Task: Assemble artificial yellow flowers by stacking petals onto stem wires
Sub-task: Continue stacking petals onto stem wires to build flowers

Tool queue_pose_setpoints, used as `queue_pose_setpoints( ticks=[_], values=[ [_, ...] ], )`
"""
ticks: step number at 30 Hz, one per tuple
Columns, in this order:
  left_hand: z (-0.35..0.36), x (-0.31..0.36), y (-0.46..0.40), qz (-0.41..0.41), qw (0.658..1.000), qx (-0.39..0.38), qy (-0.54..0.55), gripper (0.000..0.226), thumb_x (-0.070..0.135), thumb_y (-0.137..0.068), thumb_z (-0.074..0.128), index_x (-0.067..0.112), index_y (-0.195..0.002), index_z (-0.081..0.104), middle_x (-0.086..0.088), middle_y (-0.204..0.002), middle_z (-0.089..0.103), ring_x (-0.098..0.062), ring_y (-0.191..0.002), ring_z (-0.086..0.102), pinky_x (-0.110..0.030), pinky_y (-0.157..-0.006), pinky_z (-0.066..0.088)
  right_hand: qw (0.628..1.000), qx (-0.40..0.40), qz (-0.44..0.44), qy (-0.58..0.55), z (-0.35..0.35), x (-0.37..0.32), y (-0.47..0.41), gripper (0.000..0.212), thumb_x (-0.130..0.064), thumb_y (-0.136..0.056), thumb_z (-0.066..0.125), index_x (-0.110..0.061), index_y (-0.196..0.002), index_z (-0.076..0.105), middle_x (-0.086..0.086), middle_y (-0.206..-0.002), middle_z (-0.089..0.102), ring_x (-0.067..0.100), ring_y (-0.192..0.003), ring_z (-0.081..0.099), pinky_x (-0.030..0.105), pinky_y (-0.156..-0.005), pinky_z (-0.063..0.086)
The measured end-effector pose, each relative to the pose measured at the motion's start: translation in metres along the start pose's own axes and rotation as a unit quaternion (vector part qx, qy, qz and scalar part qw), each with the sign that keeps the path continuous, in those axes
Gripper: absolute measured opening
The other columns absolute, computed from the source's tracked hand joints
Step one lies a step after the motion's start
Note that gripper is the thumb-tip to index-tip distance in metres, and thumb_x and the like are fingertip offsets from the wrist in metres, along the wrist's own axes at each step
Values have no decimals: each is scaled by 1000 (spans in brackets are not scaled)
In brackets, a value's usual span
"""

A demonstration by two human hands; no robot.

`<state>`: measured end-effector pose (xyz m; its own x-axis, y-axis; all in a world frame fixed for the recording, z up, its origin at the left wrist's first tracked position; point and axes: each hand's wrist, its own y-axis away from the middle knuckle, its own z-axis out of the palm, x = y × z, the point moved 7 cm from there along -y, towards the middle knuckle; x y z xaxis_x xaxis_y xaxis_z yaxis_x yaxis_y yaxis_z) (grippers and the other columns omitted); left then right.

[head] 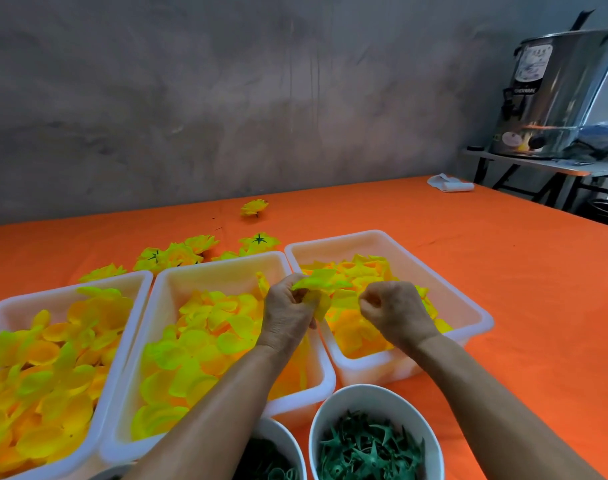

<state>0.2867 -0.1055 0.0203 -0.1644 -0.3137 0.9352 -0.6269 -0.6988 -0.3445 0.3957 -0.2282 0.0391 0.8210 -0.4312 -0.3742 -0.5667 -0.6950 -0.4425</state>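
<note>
My left hand (284,308) grips a small stack of yellow petals (316,289) above the gap between the middle tub (223,268) and the right tub (468,306). My right hand (394,311) hovers over the right tub with its fingers curled and fingertips pinched; what it holds is too small to tell. All three white tubs, including the left tub (4,306), hold several loose yellow petals. No stem wire is visible in either hand.
Two white bowls of green plastic calyx pieces (368,448) stand at the near edge. Finished yellow flowers (178,254) lie behind the tubs on the orange tablecloth (503,254), one flower (254,206) farther back. A white roll (451,185) lies far right; a steel urn (551,95) stands beyond.
</note>
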Motion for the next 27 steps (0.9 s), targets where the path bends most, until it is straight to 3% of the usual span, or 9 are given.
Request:
queue_pose_setpoints(
  ticks=[5,8,11,16,18,21,24,27],
  values=[
    [4,3,-1,19,999,19,-40,22,0,-81,69,11,-94,55,-6,-63,60,-12,-47,48,-24,-45,42,978,95,108,-153,-13,20,5,13,-9,-75,76,-1,-69,68,4,-61,57,18,-62,50,24,-59,29],
    [5,6,-1,30,997,33,-60,20,5,-80,71,11,-93,56,-14,-70,64,-16,-61,54,-31,-58,47,971,108,127,-170,-14,25,6,15,-12,-79,74,-2,-72,66,4,-63,55,21,-64,50,30,-62,32],
    [4,10,0,63,992,36,-99,5,7,-85,66,4,-86,62,-7,-72,60,-19,-69,55,-37,-69,49,954,127,172,-211,-14,37,7,19,-17,-84,70,-4,-72,62,10,-67,57,26,-70,54,35,-68,39],
    [9,13,1,90,982,20,-166,11,11,-88,63,2,-82,65,-4,-70,58,-18,-67,52,-40,-67,49,923,161,235,-261,-13,52,9,27,-24,-93,57,0,-82,59,20,-77,61,36,-77,62,40,-69,47],
    [8,13,1,90,980,29,-177,9,8,-88,63,1,-82,65,-4,-71,59,-18,-68,53,-38,-67,48,897,170,236,-332,-12,52,10,20,-19,-95,54,-1,-89,56,23,-80,62,37,-70,65,42,-64,54],
    [15,10,1,80,981,-19,-173,4,4,-85,64,2,-83,66,-5,-76,63,-18,-73,58,-34,-72,49,841,174,221,-462,-11,50,13,7,-7,-94,53,-2,-90,54,18,-76,63,15,-53,66,23,-50,54],
    [31,7,5,93,963,-97,-235,7,9,-83,68,9,-88,72,-5,-87,72,-19,-83,65,-28,-78,50,785,191,207,-552,-13,51,16,16,4,-89,57,-11,-85,56,7,-70,67,7,-54,66,16,-53,52],
    [39,9,6,112,941,-121,-295,9,18,-83,69,15,-90,75,-3,-89,73,-18,-83,65,-22,-76,45,748,203,201,-599,-15,51,17,17,6,-88,57,-11,-87,60,-1,-61,69,7,-54,65,16,-57,53]
  ],
)
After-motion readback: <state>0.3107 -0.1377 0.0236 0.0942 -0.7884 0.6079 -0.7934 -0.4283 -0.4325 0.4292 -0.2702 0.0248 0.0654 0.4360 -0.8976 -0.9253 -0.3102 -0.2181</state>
